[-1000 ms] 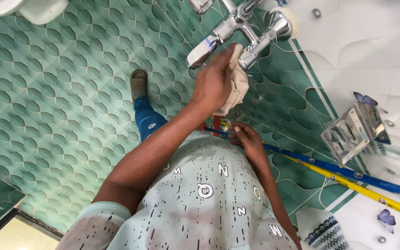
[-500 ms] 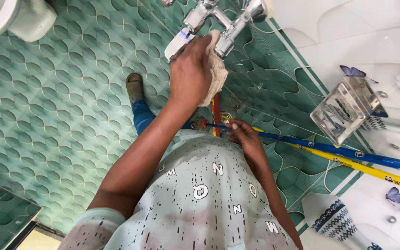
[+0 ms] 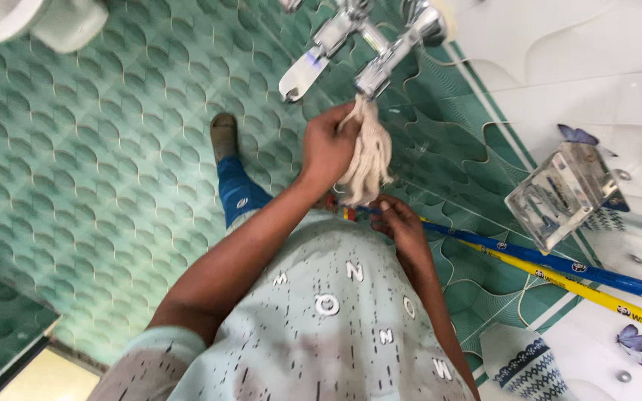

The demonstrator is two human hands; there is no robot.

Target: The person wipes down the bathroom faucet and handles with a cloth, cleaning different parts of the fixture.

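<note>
My left hand (image 3: 326,147) grips the top of a bundle of cream mop strands (image 3: 366,157) and holds it up just under a chrome tap (image 3: 358,41) on the wall. The strands hang down from my fist. My right hand (image 3: 399,223) is lower, closed around the end of a blue mop handle (image 3: 559,267) where the strands join it. The handle runs off to the right. My foot (image 3: 223,134) stands on the green patterned floor (image 3: 91,163).
A yellow stick (image 3: 581,293) lies alongside the blue handle. A clear wall-mounted holder (image 3: 562,194) juts from the white tiled wall (image 3: 581,82) at right. A white toilet base (image 3: 35,21) sits at the top left. A doorway threshold (image 3: 35,364) shows at the bottom left.
My left hand has come down off the tap spout, and the mop strands now hang from it below the tap. The view has shifted slightly.
</note>
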